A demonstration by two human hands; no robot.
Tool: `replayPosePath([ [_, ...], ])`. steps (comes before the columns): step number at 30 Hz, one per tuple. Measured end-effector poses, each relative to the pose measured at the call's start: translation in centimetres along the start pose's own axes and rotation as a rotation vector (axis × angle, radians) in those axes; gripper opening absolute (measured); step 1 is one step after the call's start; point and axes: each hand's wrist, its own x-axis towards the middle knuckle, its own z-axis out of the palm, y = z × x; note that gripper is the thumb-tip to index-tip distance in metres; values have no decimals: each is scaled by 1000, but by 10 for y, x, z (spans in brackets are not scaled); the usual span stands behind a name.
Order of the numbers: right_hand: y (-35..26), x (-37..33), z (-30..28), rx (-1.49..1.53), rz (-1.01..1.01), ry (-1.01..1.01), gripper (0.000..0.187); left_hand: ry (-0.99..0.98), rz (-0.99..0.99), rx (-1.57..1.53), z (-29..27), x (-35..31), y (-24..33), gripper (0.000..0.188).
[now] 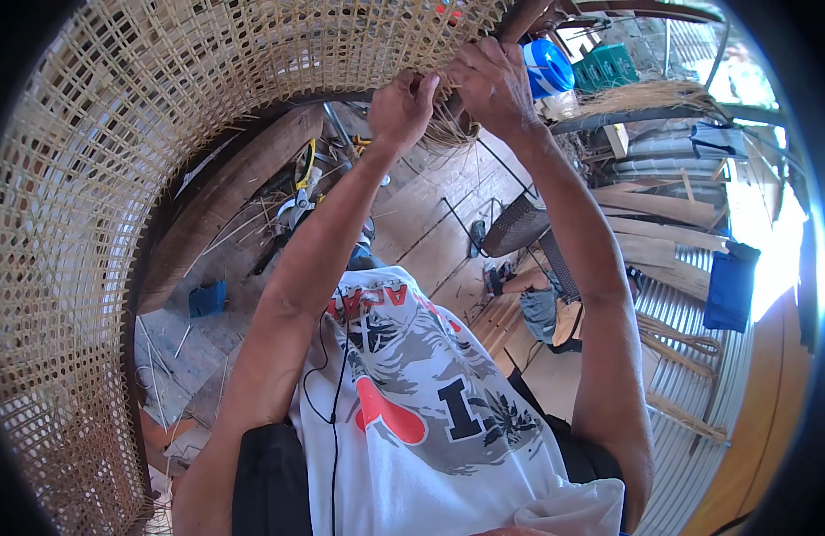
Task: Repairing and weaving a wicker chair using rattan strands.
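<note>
A large panel of woven cane webbing [82,196] curves across the left and top of the head view, along a dark wooden frame [144,241]. Both my hands are raised to its edge at the top middle. My left hand [402,109] is closed, thumb and fingers pinched on a cane strand at the edge. Right beside it, my right hand [494,82] has its fingers curled over the strands at the same edge, the fingertips partly hidden. Below and between the hands hangs a tuft of loose cane ends [454,132].
A blue and white container [548,70] and a green crate [606,68] stand beyond my right hand. Below are a seated person [539,308] and a dark mesh chair back [516,227]. Boards [658,207] lean at right; a blue scrap [207,299] lies on the littered floor.
</note>
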Motion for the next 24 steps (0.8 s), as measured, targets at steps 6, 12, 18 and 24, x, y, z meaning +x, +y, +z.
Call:
replayPosePath([
  [6,-30,-5,-9,-189,76,-98,18,-56,-137,675,-125,-45,-62,46],
  [12,-110,25,1,252,58,-21,46,-97,172,402,-173,-109,-58,41],
  [18,-52,42,-26,297,-63,-213,12,-60,95,96,-139,-79,-26,32],
  [24,-3,21,-19,-83,47,-241,15,-58,89,-11,-49,-33,-32,17],
])
